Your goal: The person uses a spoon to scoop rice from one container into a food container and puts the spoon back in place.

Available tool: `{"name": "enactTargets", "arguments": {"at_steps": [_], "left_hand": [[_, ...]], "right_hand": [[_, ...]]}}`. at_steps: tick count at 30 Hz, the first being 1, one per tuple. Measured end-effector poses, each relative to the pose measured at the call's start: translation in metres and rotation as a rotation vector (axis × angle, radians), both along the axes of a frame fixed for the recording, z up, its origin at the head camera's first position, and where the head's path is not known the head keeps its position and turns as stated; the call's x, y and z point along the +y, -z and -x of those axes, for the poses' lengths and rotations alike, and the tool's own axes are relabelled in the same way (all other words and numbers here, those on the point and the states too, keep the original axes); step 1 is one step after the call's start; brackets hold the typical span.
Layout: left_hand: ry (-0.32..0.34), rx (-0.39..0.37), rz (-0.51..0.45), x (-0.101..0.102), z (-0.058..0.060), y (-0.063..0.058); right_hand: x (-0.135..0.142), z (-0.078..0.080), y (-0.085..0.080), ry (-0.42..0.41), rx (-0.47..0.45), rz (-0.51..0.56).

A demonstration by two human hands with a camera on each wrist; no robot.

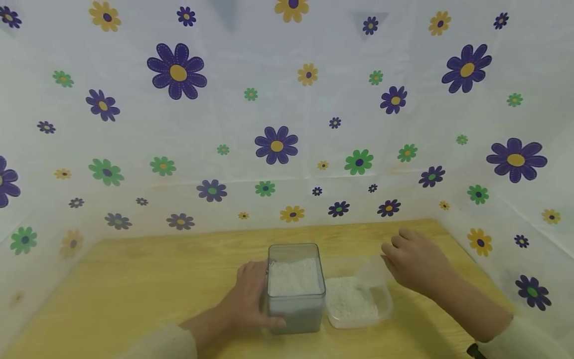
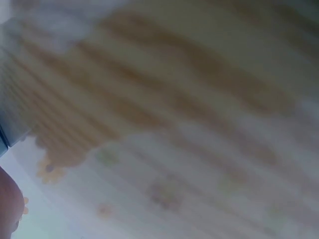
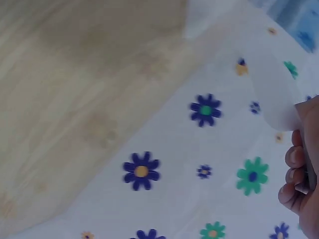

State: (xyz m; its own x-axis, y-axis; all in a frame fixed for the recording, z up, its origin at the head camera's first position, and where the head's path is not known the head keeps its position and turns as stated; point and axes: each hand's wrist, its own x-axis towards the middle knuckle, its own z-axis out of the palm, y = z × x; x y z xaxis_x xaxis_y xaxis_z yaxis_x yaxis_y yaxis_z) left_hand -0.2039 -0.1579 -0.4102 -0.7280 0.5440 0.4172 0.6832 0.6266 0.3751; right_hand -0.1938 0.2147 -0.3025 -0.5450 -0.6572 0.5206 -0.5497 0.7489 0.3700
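My left hand (image 1: 246, 299) grips the left side of a tall clear square container (image 1: 297, 319), with the thumb across its front. White powder (image 1: 293, 276) fills much of it. In the left wrist view, only part of the left hand (image 2: 9, 204) shows at the left edge. My right hand (image 1: 417, 262) holds a translucent scoop (image 1: 374, 271) by its handle, with curled fingers. The scoop's head overlaps a shallow clear tub (image 1: 384, 305) that also has white powder (image 1: 352, 299) in it. The right wrist view shows the pale scoop (image 3: 274, 89) beyond the fingers.
Both containers stand side by side on a wood-patterned table (image 1: 170, 269). A white cloth (image 1: 233, 99) printed with flowers rises behind the table and along both sides. Something small and black (image 1: 475, 350) sits by the right sleeve.
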Motion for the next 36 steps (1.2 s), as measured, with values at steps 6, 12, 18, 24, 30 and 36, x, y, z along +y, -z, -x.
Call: {"name": "enactTargets", "arguments": {"at_steps": [6, 12, 18, 24, 30, 36], "left_hand": [[0.036, 0.035, -0.008, -0.001, 0.001, 0.003], [0.09, 0.093, -0.059, 0.003, -0.002, 0.003], [0.071, 0.051, -0.056, 0.005, -0.002, 0.002], [0.037, -0.005, -0.04, -0.001, -0.002, -0.002], [0.026, 0.039, -0.012, -0.006, 0.004, -0.005], [0.009, 0.015, -0.025, -0.005, 0.003, -0.004]], "right_hand": [[-0.023, -0.012, -0.023, 0.056, 0.121, 0.253], [-0.057, -0.034, -0.04, 0.221, -0.028, 0.487], [-0.079, -0.04, -0.047, 0.166, -0.037, 0.478], [-0.089, -0.035, -0.043, 0.124, -0.038, 0.404], [-0.102, -0.021, -0.032, 0.006, 0.051, 0.369], [-0.123, -0.01, -0.03, -0.02, 0.031, 0.232]]}}
